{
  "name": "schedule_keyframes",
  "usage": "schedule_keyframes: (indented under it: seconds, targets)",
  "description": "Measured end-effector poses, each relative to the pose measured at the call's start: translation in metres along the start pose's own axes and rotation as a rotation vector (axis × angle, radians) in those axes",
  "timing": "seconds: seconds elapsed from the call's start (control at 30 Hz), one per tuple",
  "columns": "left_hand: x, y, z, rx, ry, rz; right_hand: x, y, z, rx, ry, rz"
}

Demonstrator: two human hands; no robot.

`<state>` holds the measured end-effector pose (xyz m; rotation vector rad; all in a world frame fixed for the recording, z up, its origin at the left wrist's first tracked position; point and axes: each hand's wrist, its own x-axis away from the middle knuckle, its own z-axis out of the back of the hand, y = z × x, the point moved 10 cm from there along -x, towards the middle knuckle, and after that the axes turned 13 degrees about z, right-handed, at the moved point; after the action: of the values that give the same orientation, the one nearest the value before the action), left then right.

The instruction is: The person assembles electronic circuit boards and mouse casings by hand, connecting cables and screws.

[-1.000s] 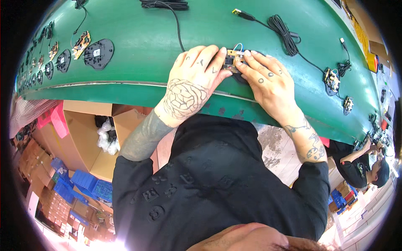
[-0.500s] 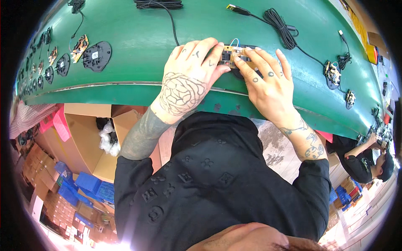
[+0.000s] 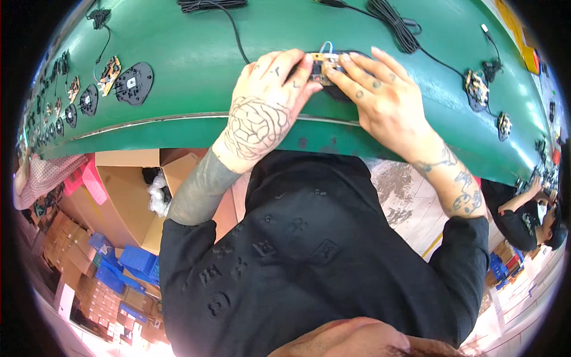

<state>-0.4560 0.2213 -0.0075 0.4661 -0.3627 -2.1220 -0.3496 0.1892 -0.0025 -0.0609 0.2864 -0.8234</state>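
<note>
A small tan circuit board (image 3: 324, 64) with a blue-white wire loop lies over a black mouse base (image 3: 340, 94) on the green bench. My left hand (image 3: 266, 101) grips the board's left end between bent fingers and thumb. From the other side, my right hand (image 3: 380, 92) has a thumb and fingertips on the right part of the board, its outer fingers stretched away. My fingers cover both board ends and much of the base. A black cable (image 3: 235, 30) runs from a coil at the far edge toward my left hand.
On the green bench (image 3: 178, 77) at left lie a bare mouse base (image 3: 134, 83), a loose board (image 3: 109, 75) and several similar parts. Rightward are a coiled cable (image 3: 392, 27) and a wired board (image 3: 476, 89). An open carton (image 3: 128, 196) stands below left; a co-worker (image 3: 526, 217) sits far right.
My right wrist and forearm have swung outward to the right, and its fingers are spread more. My left hand keeps its grip. The whole view has shifted slightly.
</note>
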Motion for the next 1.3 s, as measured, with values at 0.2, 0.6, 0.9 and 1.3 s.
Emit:
schedule_keyframes:
  seconds: [0.2,0.6,0.9,1.3]
  targets:
    - [-0.013,-0.004,0.006,0.044,-0.033,-0.086,0.003,0.016,0.0,-0.258,0.146,0.005]
    - [-0.026,-0.005,-0.007,0.074,-0.177,-0.103,0.018,0.037,-0.001,-0.185,0.093,-0.276]
    - [-0.031,-0.006,-0.011,0.192,-0.124,-0.154,0.004,0.051,-0.002,-0.313,-0.023,-0.33]
    - [-0.029,-0.016,-0.009,0.238,-0.2,-0.019,-0.005,0.055,-0.006,-0.335,-0.049,-0.281]
